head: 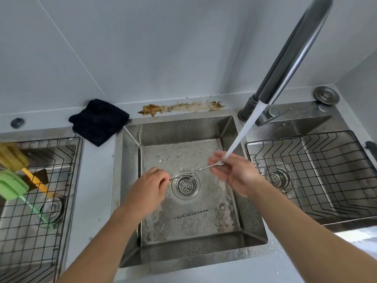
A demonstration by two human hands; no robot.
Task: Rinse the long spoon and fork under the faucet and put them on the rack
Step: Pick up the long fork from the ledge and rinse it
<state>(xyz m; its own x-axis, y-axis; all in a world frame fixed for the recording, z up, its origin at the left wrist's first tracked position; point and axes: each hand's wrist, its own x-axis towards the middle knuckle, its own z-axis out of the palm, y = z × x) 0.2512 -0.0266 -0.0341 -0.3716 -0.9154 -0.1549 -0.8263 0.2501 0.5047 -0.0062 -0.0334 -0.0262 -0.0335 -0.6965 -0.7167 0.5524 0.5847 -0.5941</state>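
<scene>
I hold a long thin twisted-handle utensil [195,170] across the middle sink [130,160], above the drain [185,185]. My left hand [150,185] pinches its handle end. My right hand [232,172] pinches its head end, where water from the faucet [295,52] strikes it; the head's shape is hidden by fingers and water. A second long utensil [201,211] with a small rounded head lies on the sink floor near the front. The wire rack [312,172] sits in the right basin.
A second wire rack [30,201] in the left basin holds green and yellow brushes [12,184]. A black cloth [100,121] lies on the counter behind the sinks. Brown stains [179,108] mark the back ledge. A metal drain plug [326,95] sits at the far right.
</scene>
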